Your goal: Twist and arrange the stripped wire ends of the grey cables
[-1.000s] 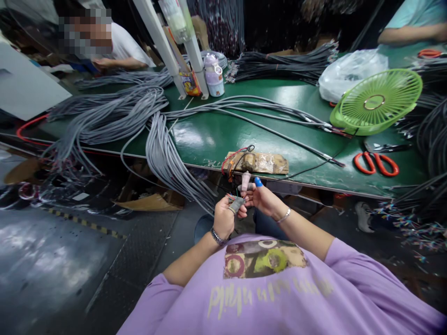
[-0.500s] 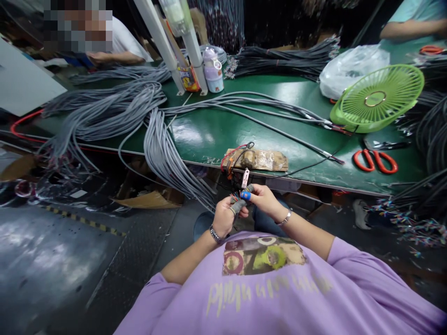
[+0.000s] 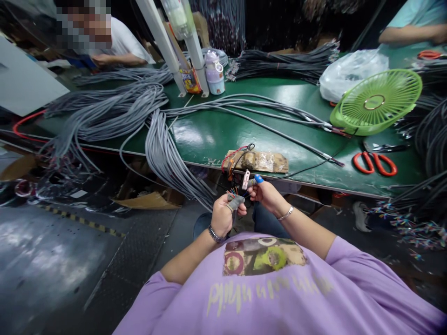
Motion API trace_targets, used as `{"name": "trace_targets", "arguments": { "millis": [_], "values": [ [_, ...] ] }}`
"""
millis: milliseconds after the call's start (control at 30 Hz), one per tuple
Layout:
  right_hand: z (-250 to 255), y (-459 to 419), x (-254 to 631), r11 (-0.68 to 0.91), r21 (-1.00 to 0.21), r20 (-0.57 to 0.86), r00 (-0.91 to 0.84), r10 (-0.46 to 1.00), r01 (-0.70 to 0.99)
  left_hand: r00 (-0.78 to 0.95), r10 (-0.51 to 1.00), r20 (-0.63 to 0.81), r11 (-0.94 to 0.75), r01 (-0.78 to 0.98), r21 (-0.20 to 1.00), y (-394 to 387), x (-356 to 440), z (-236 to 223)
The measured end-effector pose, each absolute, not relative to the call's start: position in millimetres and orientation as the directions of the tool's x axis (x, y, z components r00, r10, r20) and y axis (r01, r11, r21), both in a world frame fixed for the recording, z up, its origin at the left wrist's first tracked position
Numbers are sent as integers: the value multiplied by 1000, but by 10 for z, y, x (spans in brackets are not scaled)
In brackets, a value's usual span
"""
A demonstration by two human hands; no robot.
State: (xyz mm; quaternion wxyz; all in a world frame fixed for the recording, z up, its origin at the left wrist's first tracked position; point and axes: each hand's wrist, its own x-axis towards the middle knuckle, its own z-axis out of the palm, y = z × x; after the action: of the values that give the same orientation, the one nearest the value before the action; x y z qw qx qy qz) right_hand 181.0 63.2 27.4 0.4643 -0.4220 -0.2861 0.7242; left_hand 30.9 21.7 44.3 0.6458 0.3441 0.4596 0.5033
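My left hand (image 3: 222, 216) is closed around the end of a grey cable (image 3: 234, 203), whose thin coloured wires (image 3: 232, 191) fan out above the fist. My right hand (image 3: 268, 194), with a blue cot on one fingertip and a pink one on another, pinches at those wire ends just right of the left hand. Both hands hover below the front edge of the green table (image 3: 216, 135), under a taped cardboard block (image 3: 258, 161) with red and black wires.
Thick bundles of grey cables (image 3: 115, 109) drape over the table's left side and hang down. A green fan (image 3: 379, 100), red scissors (image 3: 375, 163), a plastic bag (image 3: 351, 70) and a bottle (image 3: 214, 73) lie on the table. Other people sit far left (image 3: 115, 44) and far right (image 3: 412, 28).
My right hand has lifted slightly and moved right, away from the left fist, its blue-capped finger raised again. The left hand has stayed put on the cable.
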Motion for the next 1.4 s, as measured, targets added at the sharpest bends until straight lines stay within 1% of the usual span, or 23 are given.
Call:
{"name": "trace_targets", "arguments": {
  "millis": [67, 200, 267, 333, 433, 500, 533, 700, 867, 933, 1100, 1267, 1400],
  "values": [
    [326, 679, 1813, -437, -803, -367, -242, 898, -405, 66, 966, -250, 258, -330, 908, 231, 328, 462],
    [387, 658, 1789, -438, -848, -362, -278, 890, -299, 54, 966, -252, 256, -307, 917, 245, 361, 453],
    [373, 625, 1792, -457, -841, -365, -319, 874, -289, 60, 965, -254, 261, -297, 919, 241, 363, 433],
    [343, 612, 1817, -481, -808, -365, -350, 863, -341, 70, 965, -254, 263, -293, 919, 236, 356, 419],
    [313, 659, 1872, -538, -707, -384, -390, 837, -459, 88, 967, -240, 256, -287, 923, 248, 343, 430],
    [323, 714, 1883, -568, -658, -397, -413, 819, -494, 98, 967, -234, 252, -286, 924, 270, 341, 456],
    [337, 740, 1875, -568, -653, -392, -418, 819, -500, 104, 967, -234, 254, -287, 924, 284, 342, 469],
    [431, 793, 1752, -477, -711, -317, -369, 873, -516, 163, 954, -253, 292, -296, 910, 341, 363, 493],
    [467, 776, 1712, -481, -750, -403, -263, 877, -453, 170, 944, -281, 322, -309, 895, 357, 377, 457],
    [459, 774, 1710, -455, -765, -392, -232, 890, -455, 172, 938, -301, 342, -310, 887, 357, 383, 456],
    [423, 784, 1688, -421, -733, -353, -231, 907, -534, 176, 933, -315, 356, -313, 881, 351, 388, 464],
    [417, 789, 1680, -406, -726, -340, -224, 913, -555, 182, 924, -337, 379, -298, 876, 340, 389, 437],
    [401, 770, 1697, -444, -704, -357, -264, 896, -554, 182, 924, -337, 378, -289, 880, 322, 390, 437]
  ]
}}
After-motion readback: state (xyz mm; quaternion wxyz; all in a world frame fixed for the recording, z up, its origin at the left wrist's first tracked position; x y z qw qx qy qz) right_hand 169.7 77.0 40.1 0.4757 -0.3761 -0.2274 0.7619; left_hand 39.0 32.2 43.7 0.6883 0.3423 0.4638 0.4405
